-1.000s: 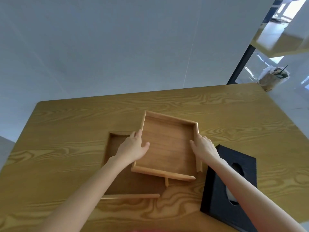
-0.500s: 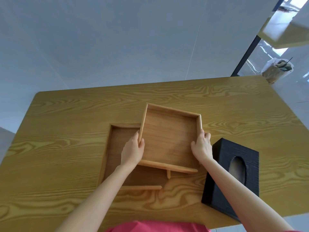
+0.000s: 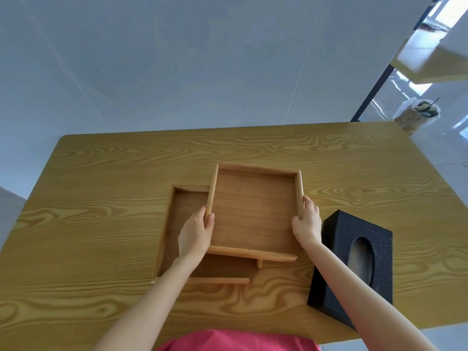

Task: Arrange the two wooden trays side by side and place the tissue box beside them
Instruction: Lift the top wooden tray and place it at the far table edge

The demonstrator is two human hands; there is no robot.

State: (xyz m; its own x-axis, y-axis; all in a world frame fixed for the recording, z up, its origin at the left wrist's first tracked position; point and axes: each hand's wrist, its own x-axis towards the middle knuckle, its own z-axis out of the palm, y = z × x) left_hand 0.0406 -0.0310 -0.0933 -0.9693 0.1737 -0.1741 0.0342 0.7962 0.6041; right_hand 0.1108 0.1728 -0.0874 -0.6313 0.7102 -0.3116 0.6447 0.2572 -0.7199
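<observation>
a wood-grain bench (image 3: pixel 106 198) fills the lower frame. above it lies a pale grey tiled floor (image 3: pixel 177 59), glossy with daylight at upper right, where a dark post (image 3: pixel 372 95), a pale shelf (image 3: pixel 435 62) and a lined bin (image 3: pixel 415 115) stand.

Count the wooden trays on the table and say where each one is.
2. The upper tray is held at its side rims by the left hand and right hand. It overlaps the lower tray, which lies on the table. None seems hidden.
</observation>
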